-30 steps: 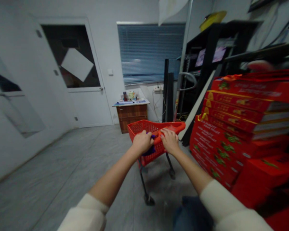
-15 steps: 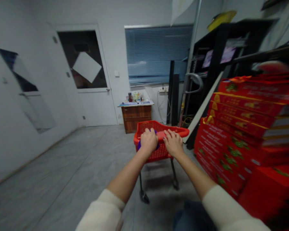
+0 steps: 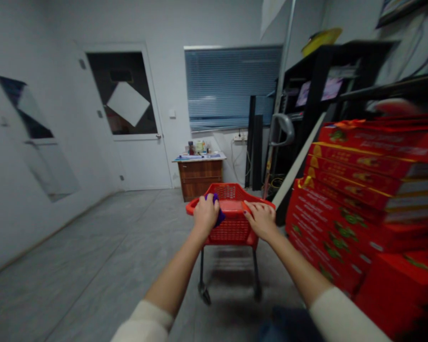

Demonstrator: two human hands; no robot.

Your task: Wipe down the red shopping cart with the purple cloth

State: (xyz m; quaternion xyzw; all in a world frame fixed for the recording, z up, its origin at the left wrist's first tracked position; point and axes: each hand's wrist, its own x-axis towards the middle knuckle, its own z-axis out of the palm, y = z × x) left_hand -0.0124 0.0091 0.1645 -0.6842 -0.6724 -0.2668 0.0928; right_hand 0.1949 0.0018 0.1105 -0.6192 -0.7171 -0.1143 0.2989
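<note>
A red plastic shopping cart (image 3: 231, 232) on dark wheeled legs stands in front of me, its handle side toward me. Bunched in my left hand (image 3: 206, 213) is a purple cloth (image 3: 218, 216), pressed against the left part of the cart's red handle. My right hand (image 3: 261, 219) is closed over the right part of that handle, fingers curled on top. The basket's inside is mostly hidden behind the handle and hands.
Stacked red boxes (image 3: 337, 228) rise close on the right, beside a black shelf (image 3: 328, 61) and a leaning white board (image 3: 299, 164). A small wooden cabinet (image 3: 201, 178) stands ahead by the wall. A white door (image 3: 142, 164) is at the back left; grey floor (image 3: 103, 266) extends left.
The cart has swung round so its handle now lies squarely across my view. My left hand, with the purple cloth, has shifted left; my right hand remains at the handle's right.
</note>
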